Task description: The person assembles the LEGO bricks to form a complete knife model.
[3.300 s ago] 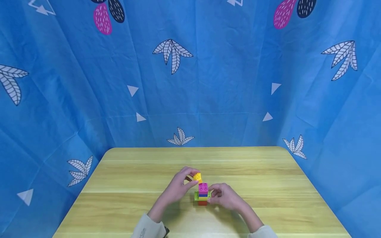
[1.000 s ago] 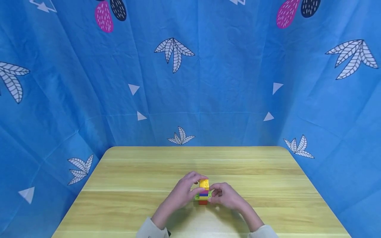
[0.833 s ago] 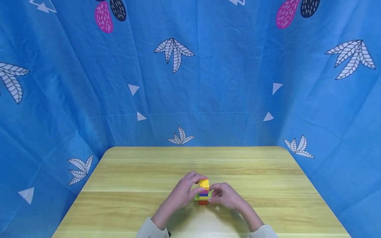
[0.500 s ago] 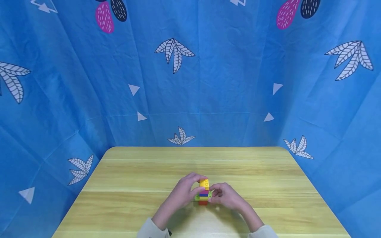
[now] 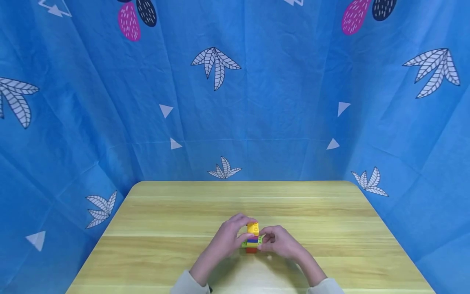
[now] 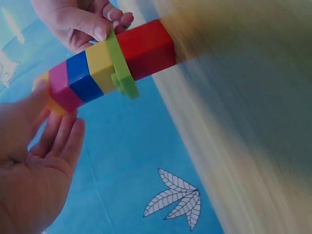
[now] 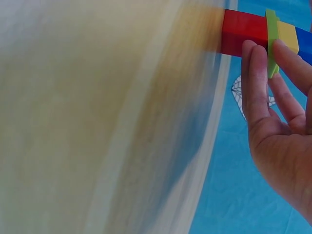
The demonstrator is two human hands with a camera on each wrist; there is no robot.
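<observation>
A tower of toy building bricks stands upright on the table. From the bottom up it has a red brick [image 6: 147, 49], a wider light green plate [image 6: 120, 63], a yellow brick [image 6: 101, 67], a blue brick [image 6: 84, 78] and a pink brick [image 6: 63, 85]. On top sits a yellow-orange brick [image 5: 253, 228], which my left hand [image 5: 228, 239] pinches between thumb and fingers. My right hand [image 5: 280, 242] grips the tower's right side at the green plate, its thumb and fingers near the plate's edge. Part of the top brick is hidden by the left thumb.
The tower stands near the middle of a light wooden table [image 5: 165, 216]. A blue curtain [image 5: 286, 102] with leaf and triangle prints hangs behind and along both sides of it.
Since the oldest frame, my left hand has brought the yellow-orange brick right and down onto the pink brick. Over the last second both hands have barely moved.
</observation>
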